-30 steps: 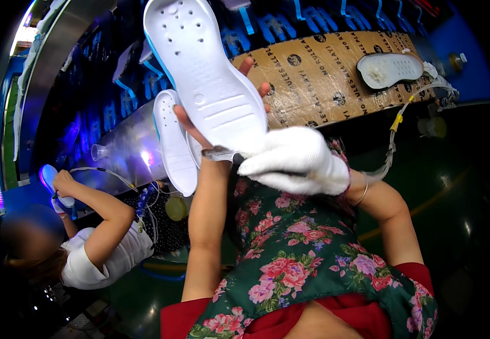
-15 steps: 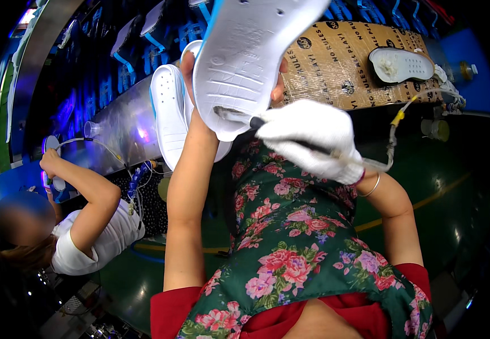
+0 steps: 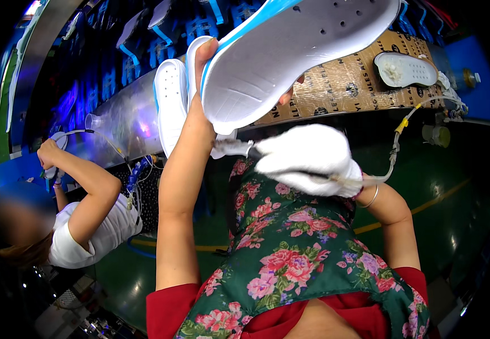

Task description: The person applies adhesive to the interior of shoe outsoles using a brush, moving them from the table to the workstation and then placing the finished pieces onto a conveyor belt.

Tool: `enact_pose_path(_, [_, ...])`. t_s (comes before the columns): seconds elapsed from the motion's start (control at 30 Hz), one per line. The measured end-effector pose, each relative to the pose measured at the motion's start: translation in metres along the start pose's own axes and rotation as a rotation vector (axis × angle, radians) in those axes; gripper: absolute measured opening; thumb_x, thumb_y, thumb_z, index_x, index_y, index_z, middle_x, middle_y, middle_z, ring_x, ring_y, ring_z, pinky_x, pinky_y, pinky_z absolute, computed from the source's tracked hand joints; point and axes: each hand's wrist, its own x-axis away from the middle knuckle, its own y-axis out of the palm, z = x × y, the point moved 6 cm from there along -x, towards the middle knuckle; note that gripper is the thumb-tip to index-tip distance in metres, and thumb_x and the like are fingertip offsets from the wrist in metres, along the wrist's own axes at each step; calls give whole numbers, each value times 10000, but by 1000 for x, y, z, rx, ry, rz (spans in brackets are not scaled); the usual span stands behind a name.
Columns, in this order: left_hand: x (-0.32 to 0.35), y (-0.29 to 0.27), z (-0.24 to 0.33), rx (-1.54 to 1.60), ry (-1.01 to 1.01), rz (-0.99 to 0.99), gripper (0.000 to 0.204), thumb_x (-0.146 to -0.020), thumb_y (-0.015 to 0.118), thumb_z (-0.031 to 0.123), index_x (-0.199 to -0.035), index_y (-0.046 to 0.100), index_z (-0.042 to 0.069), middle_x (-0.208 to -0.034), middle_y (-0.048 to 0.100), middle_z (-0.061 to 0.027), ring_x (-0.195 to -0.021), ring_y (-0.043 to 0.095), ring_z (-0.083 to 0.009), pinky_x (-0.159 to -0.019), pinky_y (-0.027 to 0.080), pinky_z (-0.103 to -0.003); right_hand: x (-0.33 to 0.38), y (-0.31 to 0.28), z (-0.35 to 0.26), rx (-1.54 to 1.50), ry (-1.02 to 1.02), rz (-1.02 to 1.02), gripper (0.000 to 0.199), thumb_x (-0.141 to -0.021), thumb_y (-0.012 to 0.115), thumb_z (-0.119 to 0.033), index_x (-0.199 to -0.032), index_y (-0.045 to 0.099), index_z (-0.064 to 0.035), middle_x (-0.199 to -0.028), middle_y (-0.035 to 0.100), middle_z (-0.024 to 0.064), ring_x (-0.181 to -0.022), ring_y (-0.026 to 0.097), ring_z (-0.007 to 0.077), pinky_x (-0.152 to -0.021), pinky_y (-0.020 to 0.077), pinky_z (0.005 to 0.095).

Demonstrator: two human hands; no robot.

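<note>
My bare left hand is closed around a white shoe sole with a blue edge. The thumb shows at its left side and fingertips show past its right edge; the rest of the hand is behind it. My right hand, in a white glove, grips a brush fed by a thin clear hose. Its dark bristles point left, below the heel end of the sole and apart from it. Beside my left wrist stand more white soles with rows of small holes.
Brown printed cardboard covers the bench. On it lies a dark-rimmed tray with white paste, near a small jar. Blue racks run behind. At left, a co-worker in a white shirt raises a sole.
The brush has come off the sole and moved down and left. My left hand has tilted the sole, swinging its far end to the right.
</note>
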Motion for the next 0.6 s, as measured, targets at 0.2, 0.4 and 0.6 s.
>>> enact_pose_path(0.2, [12, -2, -3, 142, 18, 240, 1072, -788, 517, 800, -1500, 404, 7, -1301, 496, -330, -1000, 588, -452, -785, 539, -471, 12, -7, 24, -190, 285, 144, 159, -787, 789, -21, -944, 767, -6, -984, 757, 118, -858, 723, 218, -770, 565, 334])
enact_pose_path(0.4, [29, 12, -38, 398, 232, 423, 869, -941, 377, 628, -1550, 299, 14, -1393, 527, -294, -1144, 612, -509, -969, 522, -586, -4, -69, 12, 283, 140, 327, 183, -808, 757, 3, -990, 744, -10, -958, 740, 123, -860, 722, 263, -755, 570, 323])
enact_pose_path(0.6, [24, 10, -58, 297, 173, 526, 867, -928, 358, 650, -1550, 329, 46, -1415, 519, -290, -1168, 601, -497, -986, 510, -593, -17, -98, 8, 288, 83, 290, 186, -810, 765, -7, -991, 753, -47, -964, 742, 110, -871, 721, 233, -748, 568, 317])
